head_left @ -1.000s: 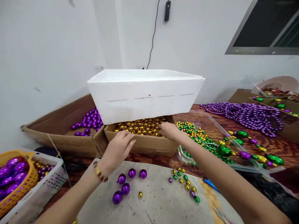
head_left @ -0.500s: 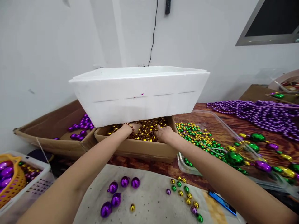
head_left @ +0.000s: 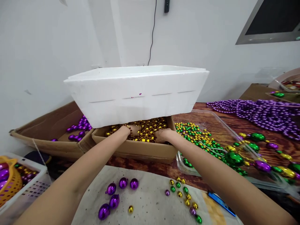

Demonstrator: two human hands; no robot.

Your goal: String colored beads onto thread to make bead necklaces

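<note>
Both hands reach into a cardboard box [head_left: 142, 153] holding shiny gold beads [head_left: 148, 127]. My left hand [head_left: 134, 130], with a beaded bracelet [head_left: 129, 129] at the wrist, is sunk among the beads on the left, its fingers hidden. By the box's right front corner, my right hand [head_left: 161, 135] dips into the same beads; its fingertips are out of sight. Whether either hand grips any beads does not show. A white foam box [head_left: 138, 97] rests above the back of the cardboard box, covering part of the beads.
Purple ornament balls [head_left: 114, 201] and small mixed beads [head_left: 179, 193] lie on a pale sheet [head_left: 145, 197]. At left are a carton of purple beads [head_left: 42, 142] and a white basket [head_left: 35, 184]. A clear tray [head_left: 187, 168], purple strands [head_left: 257, 112] and a blue cutter [head_left: 221, 203] are at right.
My right hand has sunk lower into the gold beads; its fingers, partly visible before, are now hidden. My left hand stays in the beads. The view has shifted slightly.
</note>
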